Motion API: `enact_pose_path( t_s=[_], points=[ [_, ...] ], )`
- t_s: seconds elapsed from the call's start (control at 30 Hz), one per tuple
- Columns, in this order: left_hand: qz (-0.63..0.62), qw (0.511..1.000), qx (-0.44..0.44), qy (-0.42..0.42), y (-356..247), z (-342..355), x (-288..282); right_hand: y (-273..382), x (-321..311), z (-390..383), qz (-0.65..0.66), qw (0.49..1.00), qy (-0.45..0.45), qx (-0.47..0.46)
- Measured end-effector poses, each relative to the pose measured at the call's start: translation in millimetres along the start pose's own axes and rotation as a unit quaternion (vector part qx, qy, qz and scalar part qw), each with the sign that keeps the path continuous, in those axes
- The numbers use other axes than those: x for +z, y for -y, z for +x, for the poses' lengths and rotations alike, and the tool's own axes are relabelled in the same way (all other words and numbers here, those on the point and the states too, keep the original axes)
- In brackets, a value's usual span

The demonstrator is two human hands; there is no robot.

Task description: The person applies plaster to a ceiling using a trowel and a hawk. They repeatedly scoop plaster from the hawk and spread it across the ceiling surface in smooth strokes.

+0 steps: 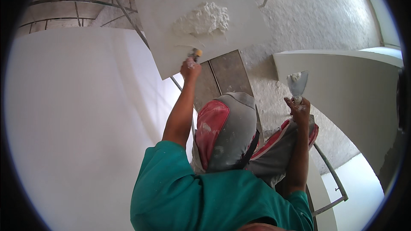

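On my head feed, I see the left hand [190, 69] with its grip closed on a yellow-ended tool [197, 52] at the near edge of the white board [167, 51], near its heap of white paste [207, 19], while the right hand [301, 110] holds a paste-smeared putty knife [301, 85] in its grip.

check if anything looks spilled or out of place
Nothing serious stands out. The lumpy mound of white paste sits well inside the edges of the flat white board. Only the whitish smears on the grey-and-red trousers look slightly off, being marks on clothing.
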State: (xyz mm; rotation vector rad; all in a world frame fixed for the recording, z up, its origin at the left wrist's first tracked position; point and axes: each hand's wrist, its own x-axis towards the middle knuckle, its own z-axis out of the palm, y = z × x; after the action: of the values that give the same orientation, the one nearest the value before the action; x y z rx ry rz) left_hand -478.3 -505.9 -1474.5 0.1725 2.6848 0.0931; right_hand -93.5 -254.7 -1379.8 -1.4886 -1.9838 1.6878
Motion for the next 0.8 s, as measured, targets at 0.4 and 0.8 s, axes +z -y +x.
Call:
enact_pose_path(
  t_s=[0.4, 0.8],
  points=[
    [-0.006, 0.999, 0.047, -0.012, -18, 65, -16, -1, -5, -5, -0.011, 1.000, -0.004, -0.007],
    [-0.052, 0.958, 0.142, -0.242, 43, 69, 61, -4, -6, -6, 0.007, 0.999, 0.004, 0.036]
  ],
)
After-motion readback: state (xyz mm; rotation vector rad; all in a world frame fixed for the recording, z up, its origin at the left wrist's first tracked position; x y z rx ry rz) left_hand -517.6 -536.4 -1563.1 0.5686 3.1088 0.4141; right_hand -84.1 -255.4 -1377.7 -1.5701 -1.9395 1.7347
